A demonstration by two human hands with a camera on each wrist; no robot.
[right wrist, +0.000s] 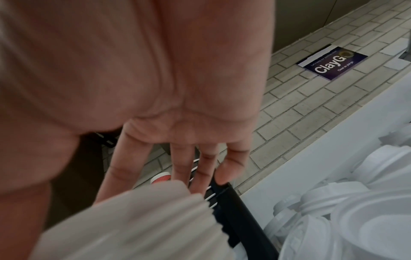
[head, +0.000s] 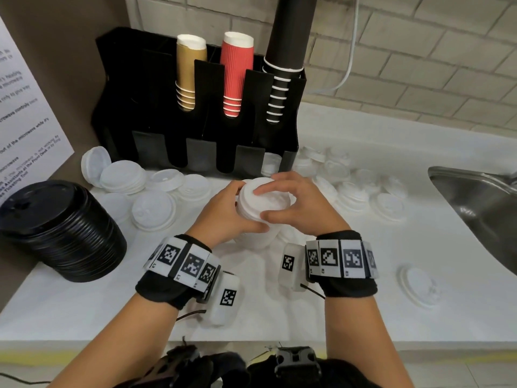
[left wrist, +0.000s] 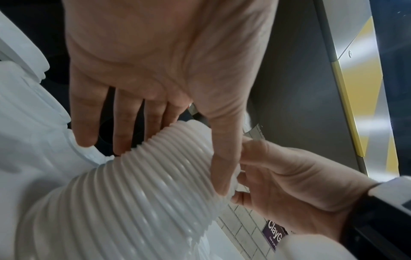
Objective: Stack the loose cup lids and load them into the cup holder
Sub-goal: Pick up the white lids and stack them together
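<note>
A ribbed stack of white cup lids (head: pixel 257 236) is held tilted over the counter in front of the black cup holder (head: pixel 195 107). My left hand (head: pixel 249 210) grips its side, thumb (left wrist: pixel 222 167) pressed along the ribs and fingers (left wrist: pixel 124 123) behind it. My right hand (head: pixel 261 204) holds the top end, fingers on the top lid and thumb on the rim. Its fingers (right wrist: pixel 124 167) reach past the blurred stack (right wrist: pixel 133 219). Loose white lids lie left (head: pixel 154 208) and right (head: pixel 361 191) of the stack. Some white lids (head: pixel 270 163) show in the holder's right lower slot.
The holder's upper slots carry gold (head: pixel 190 71), red (head: pixel 236 74) and black (head: pixel 282 79) cups. A tall stack of black lids (head: pixel 61 228) stands at the left. A steel sink (head: pixel 481 208) lies to the right. One white lid (head: pixel 419 287) rests alone at the front right.
</note>
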